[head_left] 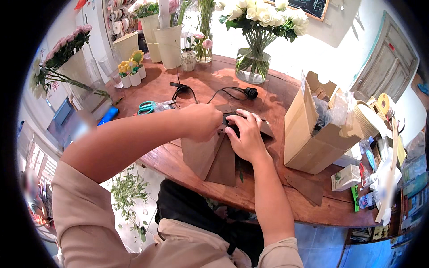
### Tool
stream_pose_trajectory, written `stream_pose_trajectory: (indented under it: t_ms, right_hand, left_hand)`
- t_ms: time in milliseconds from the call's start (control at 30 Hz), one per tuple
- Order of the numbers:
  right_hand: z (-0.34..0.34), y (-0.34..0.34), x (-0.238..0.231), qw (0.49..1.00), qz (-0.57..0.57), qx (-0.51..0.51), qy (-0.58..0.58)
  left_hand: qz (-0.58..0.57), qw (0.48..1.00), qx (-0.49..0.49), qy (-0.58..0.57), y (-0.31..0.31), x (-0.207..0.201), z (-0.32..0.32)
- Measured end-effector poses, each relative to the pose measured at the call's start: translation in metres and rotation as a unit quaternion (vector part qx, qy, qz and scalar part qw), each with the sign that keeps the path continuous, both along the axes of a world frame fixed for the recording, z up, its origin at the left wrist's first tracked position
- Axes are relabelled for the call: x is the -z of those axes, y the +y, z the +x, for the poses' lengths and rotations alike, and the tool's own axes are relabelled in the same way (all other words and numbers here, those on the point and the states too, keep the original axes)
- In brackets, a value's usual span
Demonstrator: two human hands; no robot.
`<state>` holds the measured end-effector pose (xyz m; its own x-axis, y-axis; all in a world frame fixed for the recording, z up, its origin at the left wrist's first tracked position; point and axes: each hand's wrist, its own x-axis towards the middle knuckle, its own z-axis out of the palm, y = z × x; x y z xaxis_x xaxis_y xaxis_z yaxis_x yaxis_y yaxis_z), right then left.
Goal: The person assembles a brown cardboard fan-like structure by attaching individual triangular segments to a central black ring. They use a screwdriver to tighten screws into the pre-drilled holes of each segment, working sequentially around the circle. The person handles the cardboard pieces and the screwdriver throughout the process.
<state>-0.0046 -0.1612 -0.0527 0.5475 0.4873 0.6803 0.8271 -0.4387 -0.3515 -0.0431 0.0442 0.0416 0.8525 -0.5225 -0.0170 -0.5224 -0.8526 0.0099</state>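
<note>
A brown piece with flat, angled panels (202,154) lies at the table's near edge, its panels fanning toward me and to the right. At its top, between my hands, sits a small black part (229,119), mostly covered by fingers. My left hand (205,123) is curled into a fist against the left side of this part; what it grips is hidden. From the right, my right hand (246,136) bends its fingers and thumb around the black part. Beyond the hands a black cord with a round black end (251,92) lies on the wood.
An open cardboard box (308,138) with plastic wrap stands on the right, beside a loose brown piece (308,190) and a small box (346,177). Teal-handled scissors (146,107) lie left. A glass vase of white roses (253,66) and cream flower buckets (169,47) stand behind.
</note>
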Motion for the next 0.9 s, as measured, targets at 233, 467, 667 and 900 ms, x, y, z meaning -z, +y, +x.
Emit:
stream_pose_trajectory:
  t_ms: [233, 467, 667, 900]
  right_hand:
    - [-0.002, 0.003, 0.001, 0.998, 0.042, -0.045, 0.031]
    - [-0.004, 0.005, 0.002, 0.998, 0.026, -0.039, 0.039]
    - [-0.007, 0.012, 0.003, 0.998, 0.050, -0.027, 0.013]
    - [-0.020, 0.008, -0.021, 0.996, 0.086, -0.012, -0.026]
  left_hand:
    - [0.022, 0.999, -0.016, 0.030, -0.010, -0.001, 0.004]
    - [-0.064, 0.968, -0.200, 0.139, -0.026, -0.011, 0.003]
    - [0.065, 0.995, -0.072, 0.004, -0.036, -0.017, -0.019]
    - [0.179, 0.968, 0.095, -0.150, -0.028, -0.003, -0.044]
